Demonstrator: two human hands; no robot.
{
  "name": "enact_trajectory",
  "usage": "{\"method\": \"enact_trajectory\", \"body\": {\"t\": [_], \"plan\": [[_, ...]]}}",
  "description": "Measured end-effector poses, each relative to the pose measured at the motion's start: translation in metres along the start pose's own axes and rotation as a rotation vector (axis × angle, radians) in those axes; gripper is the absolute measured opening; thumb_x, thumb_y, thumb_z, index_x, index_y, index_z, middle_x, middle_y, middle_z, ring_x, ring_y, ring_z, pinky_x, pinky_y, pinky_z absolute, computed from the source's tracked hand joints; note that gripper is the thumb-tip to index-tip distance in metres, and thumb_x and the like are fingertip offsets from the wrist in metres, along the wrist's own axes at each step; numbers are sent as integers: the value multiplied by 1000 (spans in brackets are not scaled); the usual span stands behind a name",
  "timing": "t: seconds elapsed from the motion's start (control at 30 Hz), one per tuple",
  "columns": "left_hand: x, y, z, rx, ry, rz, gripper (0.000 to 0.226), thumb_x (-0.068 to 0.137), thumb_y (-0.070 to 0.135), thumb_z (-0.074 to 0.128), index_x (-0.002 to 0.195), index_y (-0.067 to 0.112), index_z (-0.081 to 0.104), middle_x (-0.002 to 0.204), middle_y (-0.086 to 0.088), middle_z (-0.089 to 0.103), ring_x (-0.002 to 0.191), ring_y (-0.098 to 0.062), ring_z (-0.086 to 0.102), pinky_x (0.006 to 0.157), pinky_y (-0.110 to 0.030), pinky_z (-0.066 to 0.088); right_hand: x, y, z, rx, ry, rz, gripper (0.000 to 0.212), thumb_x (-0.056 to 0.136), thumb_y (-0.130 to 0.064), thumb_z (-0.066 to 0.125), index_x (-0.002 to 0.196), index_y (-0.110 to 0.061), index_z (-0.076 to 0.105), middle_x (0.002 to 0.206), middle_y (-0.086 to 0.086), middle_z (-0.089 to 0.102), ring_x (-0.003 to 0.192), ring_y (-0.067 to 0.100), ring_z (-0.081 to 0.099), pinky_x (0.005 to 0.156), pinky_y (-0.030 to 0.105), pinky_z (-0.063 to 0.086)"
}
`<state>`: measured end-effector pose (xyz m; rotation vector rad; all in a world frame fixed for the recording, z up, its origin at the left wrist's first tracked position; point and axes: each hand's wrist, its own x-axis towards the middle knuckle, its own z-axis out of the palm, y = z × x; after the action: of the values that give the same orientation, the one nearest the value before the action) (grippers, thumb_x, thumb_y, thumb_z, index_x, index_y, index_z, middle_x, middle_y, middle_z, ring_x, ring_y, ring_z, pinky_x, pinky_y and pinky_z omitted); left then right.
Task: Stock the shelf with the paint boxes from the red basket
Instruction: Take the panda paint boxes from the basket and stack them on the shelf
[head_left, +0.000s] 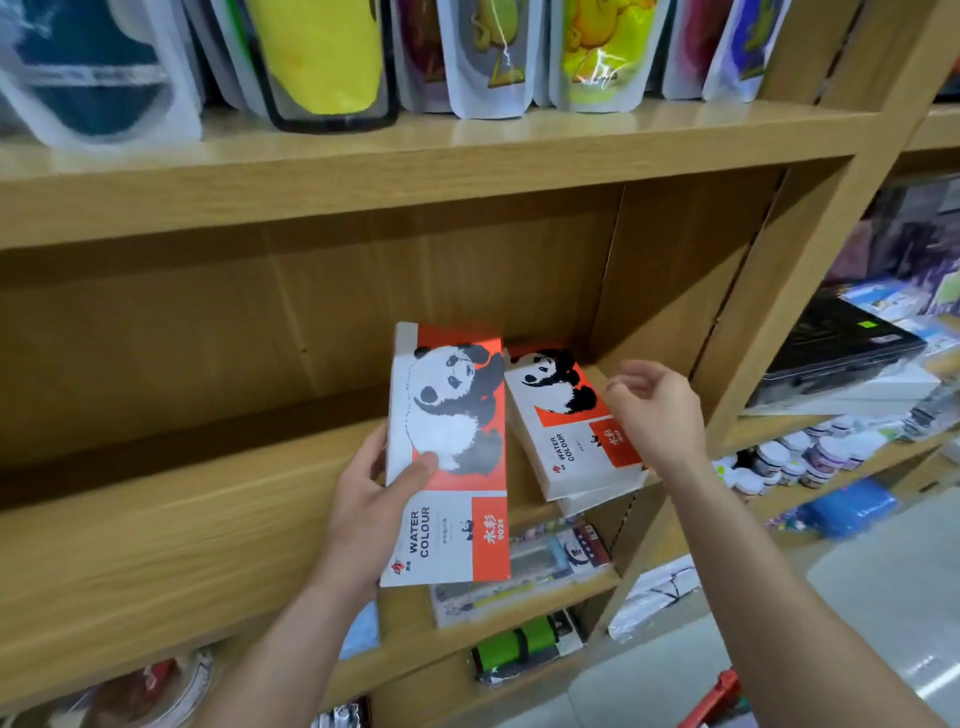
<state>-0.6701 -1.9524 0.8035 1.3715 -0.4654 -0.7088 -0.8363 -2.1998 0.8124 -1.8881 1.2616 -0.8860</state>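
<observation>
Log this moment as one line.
left hand: holds box | right hand: open, by stack | shelf: stack at right

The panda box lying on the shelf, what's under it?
Under the panda box on the shelf, a white edge of another box peeks out. Its top and picture are covered.

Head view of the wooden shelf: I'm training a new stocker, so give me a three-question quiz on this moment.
1. True or false: the left hand grips a red-and-white panda watercolour box.
2. Where do the stacked panda boxes lie on the light wooden shelf board: left end or right end?
3. The right hand is: A) gripping a box B) open, holding nothing.

Key: 1 true; 2 right end; 3 B.
</observation>
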Motion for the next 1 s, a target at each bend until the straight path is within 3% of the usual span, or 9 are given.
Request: {"method": "enact_trajectory", "body": {"t": [0.1,0.2,0.27,0.33,0.47,0.53,0.7,0.87,1.0], "plan": [[5,11,19,-41,6,16,36,96,13,70,112,45,73,106,-4,82,75,-27,80,51,-36,60,-38,-11,-3,148,-88,-207,24,93,-38,64,115,-32,72,90,-33,73,87,-11,67,70,7,48],[14,22,45,-77,21,37,32,96,12,70,124,28,69,106,-7,82,76,-25,80,53,-33,60,-67,-26,-2,280,-456,-218,55,89,-59,56,142,-41,56,115,-27,73,103,-9,67,86,15,49],[21,27,65,-77,14,67,29,97,13,70,124,25,68,106,-5,82,81,-24,81,60,-36,63,-72,-30,-1,415,-625,-219,51,95,-52,58,144,-57,45,129,-21,71,111,3,71,89,24,56],[30,29,84,-39,-11,70,25,99,17,68,123,25,67,105,-2,82,85,-23,81,69,-40,66,-66,-33,-6,470,-584,-262,50,98,-37,63,138,-62,46,129,-19,72,113,9,73,88,27,60],[55,24,107,72,-106,32,17,101,11,58,109,23,67,89,2,81,71,-11,78,57,-25,59,-34,-28,-21,433,-513,-162,45,99,-22,68,141,-32,54,122,-7,77,105,14,77,86,37,63],[66,19,113,190,-164,36,22,101,10,57,116,24,66,100,3,79,82,-11,78,67,-25,59,-18,-25,-26,388,-519,-89,37,100,-18,67,136,-26,59,116,-4,79,98,14,78,82,34,61],[64,3,106,336,-215,45,57,87,57,59,139,33,63,129,9,75,123,-15,68,112,-48,47,3,-17,-28,311,-586,66,30,103,-27,60,133,-25,64,117,0,80,100,19,78,86,37,62],[43,-49,84,339,-270,-34,88,67,100,44,147,63,37,152,41,41,150,1,33,126,-51,26,-17,24,-41,348,-212,56,59,87,-59,53,137,-29,63,122,-11,73,119,15,66,102,38,51],[36,-67,82,421,-348,-5,51,71,97,46,118,92,28,121,68,38,116,40,36,109,-17,33,-67,81,-24,398,-229,-43,48,95,-48,56,140,-33,60,126,-23,72,121,0,64,105,36,52]]}}
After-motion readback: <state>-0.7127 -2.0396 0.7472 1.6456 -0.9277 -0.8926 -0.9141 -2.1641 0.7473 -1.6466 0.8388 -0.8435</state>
